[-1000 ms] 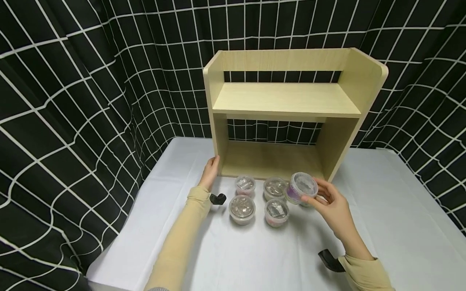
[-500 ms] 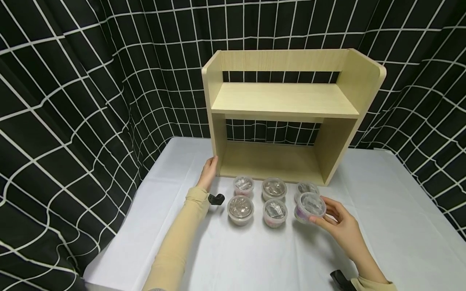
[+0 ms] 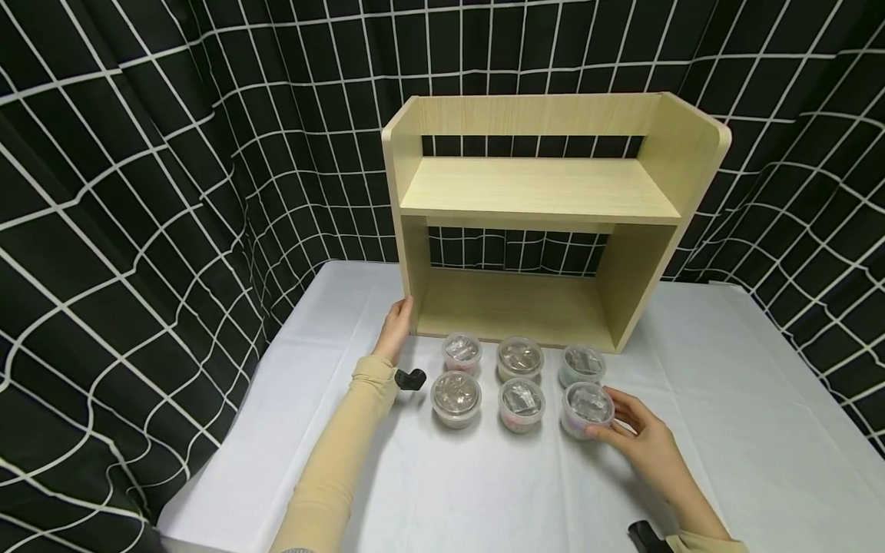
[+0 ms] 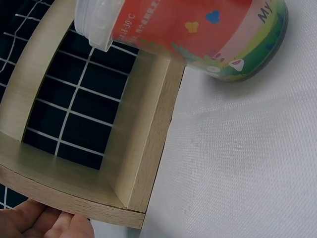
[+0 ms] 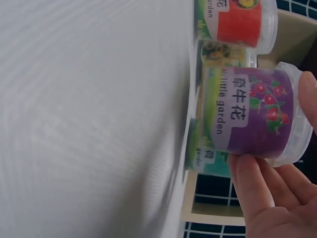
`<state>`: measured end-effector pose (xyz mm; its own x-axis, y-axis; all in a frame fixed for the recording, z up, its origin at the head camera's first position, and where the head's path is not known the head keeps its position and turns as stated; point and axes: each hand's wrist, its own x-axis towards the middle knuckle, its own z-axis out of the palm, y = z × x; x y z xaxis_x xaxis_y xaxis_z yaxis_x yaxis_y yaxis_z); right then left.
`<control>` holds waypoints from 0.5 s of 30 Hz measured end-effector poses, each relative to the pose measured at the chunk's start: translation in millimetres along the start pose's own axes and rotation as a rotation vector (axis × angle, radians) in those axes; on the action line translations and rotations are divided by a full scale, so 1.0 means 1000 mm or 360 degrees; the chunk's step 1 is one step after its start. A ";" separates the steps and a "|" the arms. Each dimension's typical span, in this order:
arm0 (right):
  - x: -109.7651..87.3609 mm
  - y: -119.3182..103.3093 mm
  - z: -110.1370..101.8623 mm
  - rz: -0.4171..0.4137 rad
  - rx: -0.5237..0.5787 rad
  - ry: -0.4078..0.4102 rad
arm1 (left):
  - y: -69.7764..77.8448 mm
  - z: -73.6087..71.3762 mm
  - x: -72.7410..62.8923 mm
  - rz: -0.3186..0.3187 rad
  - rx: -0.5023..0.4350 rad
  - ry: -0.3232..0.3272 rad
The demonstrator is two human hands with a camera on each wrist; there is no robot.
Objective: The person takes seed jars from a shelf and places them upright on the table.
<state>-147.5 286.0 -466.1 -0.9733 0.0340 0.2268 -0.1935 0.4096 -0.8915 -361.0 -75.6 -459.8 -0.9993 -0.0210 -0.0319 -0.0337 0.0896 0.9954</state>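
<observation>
My right hand point(image 3: 650, 445) holds a small clear-lidded plastic tub point(image 3: 588, 405) between thumb and fingers. The right wrist view shows this tub's purple label point(image 5: 262, 109) with red berries and "My little garden". It is at the front right of two rows of similar tubs, its base at or near the cloth. Just behind it is a tub with a green label point(image 5: 213, 161). My left hand point(image 3: 396, 330) rests against the outer side of the left panel of a light wooden shelf point(image 3: 542, 215), its fingers point(image 4: 74, 228) loosely bent.
Other tubs stand before the shelf: rear left point(image 3: 462, 351), rear middle point(image 3: 520, 358), front left point(image 3: 456, 395) and front middle point(image 3: 522, 403). White cloth point(image 3: 484, 499) covers the table. Black curtains with a white grid point(image 3: 332, 115) hang around the back and sides.
My right hand has brought the purple-labelled tub toward me and down, from above the rear right tub to the place in front of it. My left hand has stayed at the shelf.
</observation>
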 end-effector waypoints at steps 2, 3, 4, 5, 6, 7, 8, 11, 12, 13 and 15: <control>0.001 0.001 0.000 -0.0009 -0.0003 -0.0015 | 0.000 0.000 0.000 0.0000 0.0010 0.0005; 0.001 0.002 0.000 -0.0015 -0.0005 -0.0022 | 0.000 0.001 0.001 0.0006 0.0010 0.0005; 0.001 0.003 -0.001 -0.0021 -0.0008 -0.0027 | 0.000 0.001 0.001 0.0010 0.0014 0.0003; 0.002 0.003 -0.001 -0.0028 -0.0017 -0.0033 | 0.000 0.001 0.001 0.0014 0.0021 0.0001; 0.002 0.004 -0.001 -0.0032 -0.0019 -0.0039 | 0.000 0.001 0.002 0.0013 0.0027 0.0000; 0.003 0.004 -0.002 -0.0035 -0.0022 -0.0046 | 0.000 0.001 0.002 0.0015 0.0031 -0.0001; 0.003 0.005 -0.002 -0.0035 -0.0023 -0.0053 | 0.000 0.001 0.002 0.0019 0.0033 -0.0005; 0.003 0.006 -0.002 -0.0029 -0.0026 -0.0080 | -0.001 0.001 0.003 0.0016 0.0046 -0.0001; 0.003 0.007 -0.002 -0.0027 -0.0024 -0.0086 | -0.001 0.001 0.002 0.0018 0.0048 0.0000; 0.003 0.007 -0.002 -0.0027 -0.0025 -0.0092 | -0.001 0.001 0.002 0.0019 0.0051 0.0001; 0.004 0.008 -0.002 -0.0028 -0.0043 -0.0102 | -0.002 0.000 0.002 0.0016 0.0053 0.0006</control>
<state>-152.5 291.4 -471.5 -0.9759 -0.0313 0.2159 -0.2078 0.4340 -0.8766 -362.8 -75.5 -461.6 -0.9995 -0.0235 -0.0213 -0.0241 0.1232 0.9921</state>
